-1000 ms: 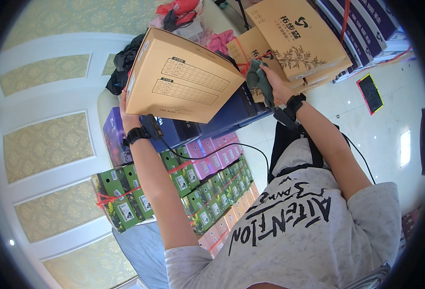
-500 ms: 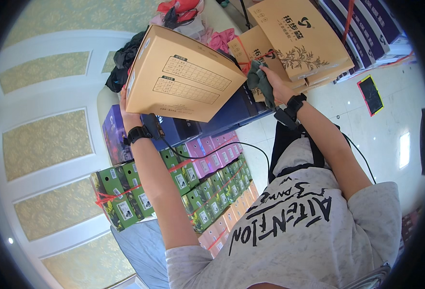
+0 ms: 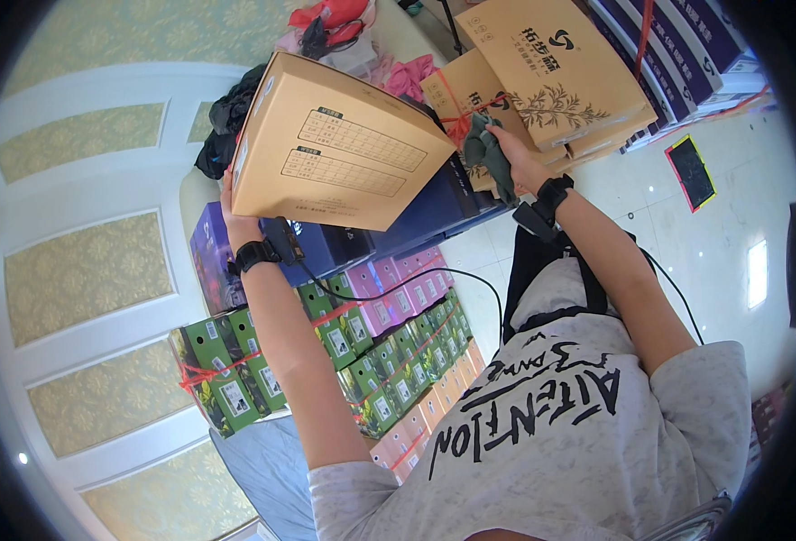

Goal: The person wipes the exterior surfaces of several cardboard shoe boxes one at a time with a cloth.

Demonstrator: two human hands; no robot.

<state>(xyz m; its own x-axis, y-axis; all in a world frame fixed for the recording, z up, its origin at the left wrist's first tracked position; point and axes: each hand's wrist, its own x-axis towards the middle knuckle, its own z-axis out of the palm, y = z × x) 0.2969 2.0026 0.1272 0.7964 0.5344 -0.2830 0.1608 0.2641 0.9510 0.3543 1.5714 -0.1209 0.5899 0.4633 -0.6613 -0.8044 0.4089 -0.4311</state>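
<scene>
the left hand (image 3: 239, 219) holds a tan carton (image 3: 353, 149) by its lower left edge, fingers partly hidden; the right hand (image 3: 518, 164) grips a crumpled grey-green cloth (image 3: 485, 151). the carton, smooth with dark printed tables, is tilted above the dark blue boxes (image 3: 438, 207), printed face toward the camera, long axis slanting from upper left to lower right.

The pale, glossy, tiled floor (image 3: 686, 248) carries 1 black board (image 3: 692, 171), edged in pink and yellow, and to its left 1 small dark ring (image 3: 631, 215). On the cream surface (image 3: 407, 38) lie red cloth (image 3: 336, 11), pink cloth (image 3: 409, 77) and black cloth (image 3: 235, 108).
</scene>
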